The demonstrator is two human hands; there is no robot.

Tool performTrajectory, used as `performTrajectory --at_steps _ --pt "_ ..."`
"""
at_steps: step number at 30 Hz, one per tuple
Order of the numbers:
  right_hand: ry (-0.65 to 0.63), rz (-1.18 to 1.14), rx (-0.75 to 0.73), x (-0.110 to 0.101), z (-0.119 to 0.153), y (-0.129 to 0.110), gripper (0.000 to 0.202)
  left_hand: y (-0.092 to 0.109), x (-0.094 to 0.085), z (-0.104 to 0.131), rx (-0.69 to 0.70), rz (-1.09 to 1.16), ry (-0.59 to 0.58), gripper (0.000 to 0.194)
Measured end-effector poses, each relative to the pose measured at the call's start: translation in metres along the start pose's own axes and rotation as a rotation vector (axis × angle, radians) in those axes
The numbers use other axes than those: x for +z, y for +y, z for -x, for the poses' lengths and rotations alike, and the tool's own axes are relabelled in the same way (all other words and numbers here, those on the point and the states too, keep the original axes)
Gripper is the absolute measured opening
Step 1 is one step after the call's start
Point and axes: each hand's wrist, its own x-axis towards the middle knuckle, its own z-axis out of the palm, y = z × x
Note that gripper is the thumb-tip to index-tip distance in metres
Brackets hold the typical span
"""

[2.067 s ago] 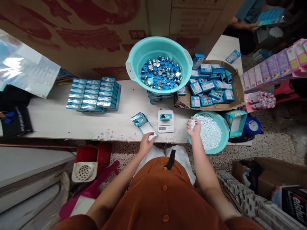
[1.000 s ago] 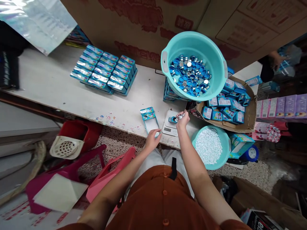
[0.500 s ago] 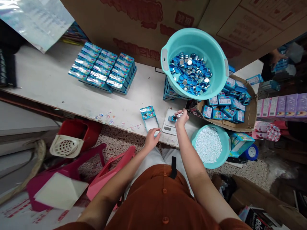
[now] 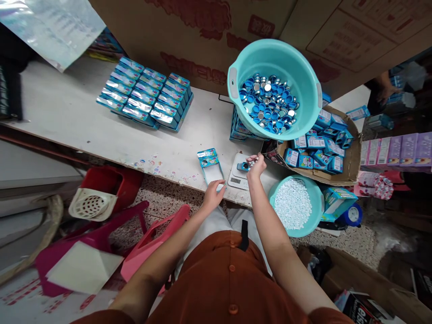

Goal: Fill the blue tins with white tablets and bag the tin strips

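Observation:
My right hand (image 4: pixel 257 165) is closed around a few small white tablets, its fingertips beside the round opening of a small blue container (image 4: pixel 243 166). That container rests on a white kitchen scale (image 4: pixel 238 182) with a grey display. My left hand (image 4: pixel 213 194) is at the near end of a blue display tray (image 4: pixel 221 170), its fingers apart and overlapping the tray's edge. Two blue packs (image 4: pixel 207 157) lie at the tray's far end. Many more white tablets (image 4: pixel 293 204) fill a turquoise bowl (image 4: pixel 320 211) to the right of my right forearm.
A large turquoise tub (image 4: pixel 236 96) of blue and silver caps stands behind the scale. Beside it a cardboard box (image 4: pixel 355 155) holds blue containers. Filled blue trays (image 4: pixel 145 96) sit at back left. Large cartons (image 4: pixel 202 49) border the table's rear. Another person's hand (image 4: pixel 388 87) shows far right.
Both hands keep almost the same place. The right fingers have shifted slightly at the container's opening, and fewer white tablets show between them.

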Motion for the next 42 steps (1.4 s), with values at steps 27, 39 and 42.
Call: performTrajectory --at_steps 27,39,42 --pt "-0.197 0.003 -0.094 -0.009 0.013 0.0 0.033 -0.003 0.0 0.003 -0.023 0.017 0.009 0.019" --pt "-0.213 -0.022 -0.07 -0.018 0.011 0.002 0.035 -0.003 -0.001 0.005 -0.031 0.022 0.006 0.019" --pt "-0.231 -0.028 -0.08 -0.019 0.013 0.004 0.034 -0.004 0.0 0.006 -0.032 0.015 0.009 0.019"
